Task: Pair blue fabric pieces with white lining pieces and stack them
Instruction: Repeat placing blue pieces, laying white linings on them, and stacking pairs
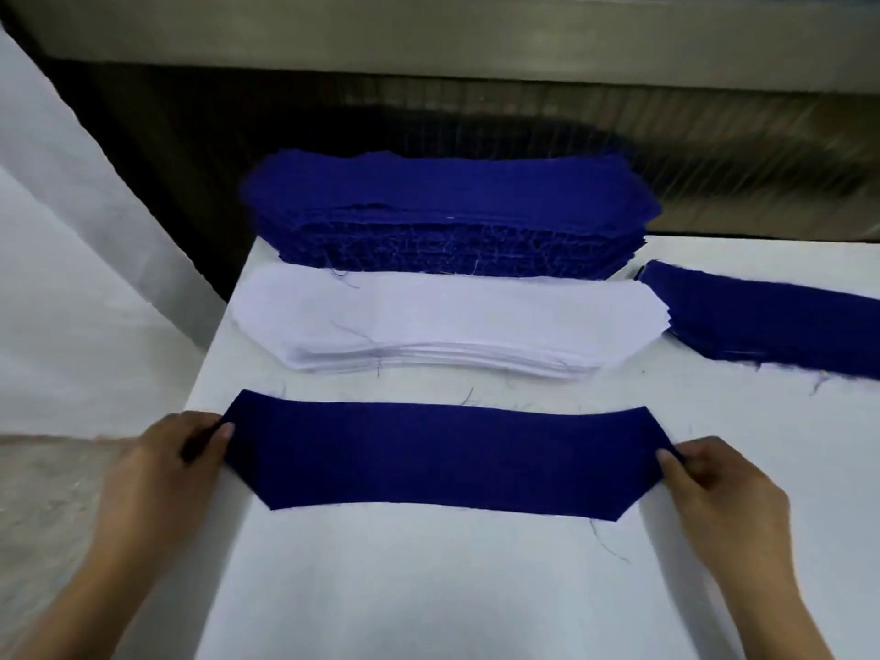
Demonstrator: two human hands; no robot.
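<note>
A single blue fabric piece (443,457) lies flat on the white table (428,588) in front of me. My left hand (162,469) pinches its left pointed end and my right hand (714,493) pinches its right end. Behind it lies a stack of white lining pieces (447,321). Further back stands a tall stack of blue fabric pieces (447,212). A lower blue pile (771,321) lies at the right.
The table's left edge runs from the white stack down past my left hand, with floor and a white sheet (62,278) beyond. A dark ribbed surface (619,126) rises behind the stacks. Loose threads lie on the table.
</note>
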